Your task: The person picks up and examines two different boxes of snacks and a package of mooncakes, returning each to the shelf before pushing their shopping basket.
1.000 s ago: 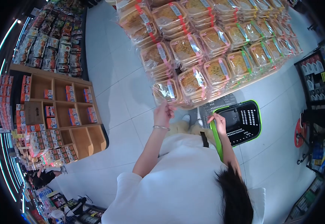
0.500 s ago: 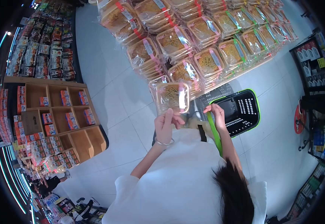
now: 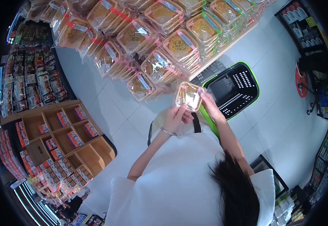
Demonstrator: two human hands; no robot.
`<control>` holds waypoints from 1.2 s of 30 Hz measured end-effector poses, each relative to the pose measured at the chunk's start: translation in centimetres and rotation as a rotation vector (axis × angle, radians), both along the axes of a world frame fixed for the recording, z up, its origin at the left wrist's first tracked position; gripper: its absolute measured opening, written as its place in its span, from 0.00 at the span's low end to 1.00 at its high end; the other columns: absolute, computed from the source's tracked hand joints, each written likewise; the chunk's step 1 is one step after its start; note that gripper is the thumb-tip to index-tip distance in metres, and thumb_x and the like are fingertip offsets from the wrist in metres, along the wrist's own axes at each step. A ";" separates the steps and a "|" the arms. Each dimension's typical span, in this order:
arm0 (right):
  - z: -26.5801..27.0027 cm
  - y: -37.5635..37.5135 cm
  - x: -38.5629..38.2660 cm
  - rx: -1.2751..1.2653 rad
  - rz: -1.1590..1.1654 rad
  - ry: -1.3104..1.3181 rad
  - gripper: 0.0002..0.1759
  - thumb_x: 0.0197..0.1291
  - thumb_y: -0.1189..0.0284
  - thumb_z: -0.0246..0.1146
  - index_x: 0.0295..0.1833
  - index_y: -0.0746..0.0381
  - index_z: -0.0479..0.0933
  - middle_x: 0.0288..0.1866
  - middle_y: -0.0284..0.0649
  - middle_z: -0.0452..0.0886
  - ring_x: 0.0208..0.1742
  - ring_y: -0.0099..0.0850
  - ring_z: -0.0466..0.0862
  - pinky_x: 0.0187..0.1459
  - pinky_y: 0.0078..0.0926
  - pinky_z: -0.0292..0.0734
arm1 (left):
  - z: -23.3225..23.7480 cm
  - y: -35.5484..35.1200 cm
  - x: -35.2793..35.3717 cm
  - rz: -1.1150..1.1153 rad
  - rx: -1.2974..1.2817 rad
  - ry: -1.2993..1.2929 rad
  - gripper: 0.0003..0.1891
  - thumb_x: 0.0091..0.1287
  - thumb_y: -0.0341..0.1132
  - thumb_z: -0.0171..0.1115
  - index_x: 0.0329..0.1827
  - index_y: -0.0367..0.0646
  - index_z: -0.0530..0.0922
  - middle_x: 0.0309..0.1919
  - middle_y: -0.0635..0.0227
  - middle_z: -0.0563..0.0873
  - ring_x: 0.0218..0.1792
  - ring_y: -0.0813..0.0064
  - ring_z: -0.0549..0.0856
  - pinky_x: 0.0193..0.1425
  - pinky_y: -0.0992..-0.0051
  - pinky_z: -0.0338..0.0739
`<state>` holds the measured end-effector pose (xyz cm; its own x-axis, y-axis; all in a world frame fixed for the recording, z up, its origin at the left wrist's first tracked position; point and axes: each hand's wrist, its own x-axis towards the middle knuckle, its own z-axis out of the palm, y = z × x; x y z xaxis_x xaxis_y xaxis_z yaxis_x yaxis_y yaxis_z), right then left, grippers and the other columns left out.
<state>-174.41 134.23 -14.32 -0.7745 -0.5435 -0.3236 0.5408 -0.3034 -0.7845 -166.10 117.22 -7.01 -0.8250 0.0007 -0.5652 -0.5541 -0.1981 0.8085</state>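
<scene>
A clear-wrapped package (image 3: 187,96) with a round golden pastry sits between my hands, in front of my waist. My left hand (image 3: 176,118), with a bracelet at the wrist, grips its lower edge. Fingers of my right hand (image 3: 210,105) are on its right edge. The green handle (image 3: 210,124) of a black shopping basket (image 3: 231,88) passes under my right hand and forearm. Just beyond the package, stacks of similar wrapped pastries (image 3: 180,47) fill a display table (image 3: 224,51).
To the left stands a wooden shelf (image 3: 54,124) with orange and blue boxes, and behind it racks of hanging packets (image 3: 35,79). A person (image 3: 73,206) is at the lower left. Dark display racks (image 3: 307,34) stand on the right.
The package has moved right and closer to my right hand, which has come onto its edge. The view has turned, so the display table appears further left.
</scene>
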 end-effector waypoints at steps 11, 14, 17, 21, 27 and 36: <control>0.6 -0.3 -0.5 -0.052 0.025 -0.152 0.25 0.70 0.57 0.58 0.59 0.68 0.76 0.52 0.35 0.82 0.53 0.21 0.78 0.59 0.21 0.70 | -2.0 -4.0 0.6 -0.186 -0.113 -0.040 0.21 0.76 0.46 0.52 0.52 0.34 0.81 0.40 0.65 0.87 0.40 0.79 0.84 0.49 0.76 0.79; 1.0 -0.1 -0.5 -0.079 0.033 -0.188 0.26 0.69 0.57 0.58 0.60 0.68 0.75 0.52 0.35 0.82 0.53 0.21 0.78 0.60 0.22 0.69 | -0.2 -3.9 -0.1 -0.117 -0.037 -0.022 0.19 0.75 0.43 0.56 0.57 0.34 0.78 0.45 0.67 0.86 0.46 0.80 0.83 0.54 0.76 0.78; 0.9 -0.2 -0.4 0.001 0.087 -0.126 0.26 0.70 0.57 0.58 0.60 0.68 0.75 0.52 0.35 0.82 0.53 0.21 0.79 0.59 0.22 0.70 | 0.1 -3.7 -0.9 -0.048 -0.033 0.042 0.19 0.73 0.38 0.59 0.60 0.34 0.75 0.49 0.69 0.84 0.49 0.81 0.82 0.56 0.76 0.77; 0.8 -0.2 -0.4 0.093 0.129 -0.009 0.26 0.73 0.55 0.54 0.59 0.68 0.75 0.53 0.35 0.81 0.54 0.21 0.77 0.60 0.22 0.69 | -1.0 -3.6 -1.5 0.028 -0.094 0.004 0.19 0.70 0.33 0.63 0.60 0.33 0.75 0.49 0.70 0.84 0.49 0.83 0.81 0.55 0.78 0.76; 1.1 -1.2 -0.2 0.042 -0.011 -0.114 0.30 0.76 0.51 0.45 0.56 0.69 0.76 0.49 0.34 0.82 0.52 0.21 0.77 0.58 0.21 0.69 | -1.7 -3.8 -1.0 0.017 -0.094 0.009 0.19 0.69 0.33 0.64 0.60 0.33 0.75 0.49 0.68 0.84 0.48 0.83 0.81 0.54 0.79 0.77; -1.2 -0.8 0.0 0.103 0.064 -0.050 0.33 0.76 0.48 0.44 0.51 0.69 0.78 0.44 0.34 0.82 0.45 0.20 0.76 0.53 0.22 0.70 | -1.7 -4.3 -0.7 0.018 -0.051 -0.055 0.24 0.70 0.34 0.63 0.66 0.34 0.71 0.50 0.68 0.84 0.49 0.83 0.82 0.53 0.79 0.78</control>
<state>-174.45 133.41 -15.51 -0.7209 -0.5529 -0.4178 0.5958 -0.1866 -0.7812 -166.77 112.91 -8.71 -0.7925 -0.0433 -0.6084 -0.5946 -0.1677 0.7864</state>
